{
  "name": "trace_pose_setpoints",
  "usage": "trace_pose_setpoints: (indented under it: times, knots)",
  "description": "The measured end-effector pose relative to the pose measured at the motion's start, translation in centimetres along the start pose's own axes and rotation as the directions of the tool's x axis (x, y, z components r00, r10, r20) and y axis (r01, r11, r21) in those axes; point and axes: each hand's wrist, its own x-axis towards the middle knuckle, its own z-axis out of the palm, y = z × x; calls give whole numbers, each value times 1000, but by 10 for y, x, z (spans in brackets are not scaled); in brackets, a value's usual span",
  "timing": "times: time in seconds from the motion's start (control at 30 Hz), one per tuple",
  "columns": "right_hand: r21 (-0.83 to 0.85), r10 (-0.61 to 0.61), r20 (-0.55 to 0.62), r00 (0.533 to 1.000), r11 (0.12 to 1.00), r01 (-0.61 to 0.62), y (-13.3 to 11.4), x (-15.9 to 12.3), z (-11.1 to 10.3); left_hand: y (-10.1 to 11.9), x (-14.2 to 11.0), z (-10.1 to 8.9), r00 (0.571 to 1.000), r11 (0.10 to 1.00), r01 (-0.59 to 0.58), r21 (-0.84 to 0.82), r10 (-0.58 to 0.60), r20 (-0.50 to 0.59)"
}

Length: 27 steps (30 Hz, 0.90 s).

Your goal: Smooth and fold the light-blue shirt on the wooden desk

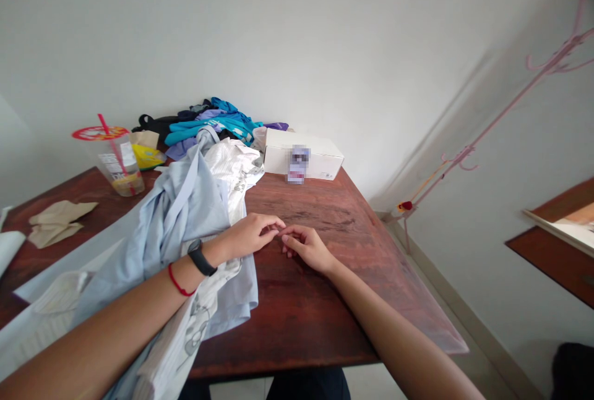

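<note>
Both my hands rest on the dark red wooden table (325,319), fingertips meeting near its middle. My left hand (253,233) wears a black band and a red string at the wrist; its fingers are curled and pinched together. My forearm lies over a pale blue shirt (180,221). My right hand (309,248) is curled, its fingers touching the left hand's fingertips. Whether anything small sits between the fingers cannot be made out. A white printed garment (234,168) lies under and behind the blue shirt.
A heap of blue, purple and black clothes (213,122) sits at the table's far edge beside a white box (304,156). A plastic cup with a red straw (116,162) stands far left, crumpled brown paper (55,221) nearby. A pink coat stand (487,128) rises right.
</note>
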Motion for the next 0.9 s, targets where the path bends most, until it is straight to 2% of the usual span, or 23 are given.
trace_pose_setpoints:
  times: [0.43,0.9]
  knots:
    - [83,4,24,1000,997,-6,-1,0,-3,2,2,-1,999,999,-34,9,34,-19]
    - [98,4,33,999,995,-8,-1,0,-4,5,3,-3,999,999,-40,-3,40,-6]
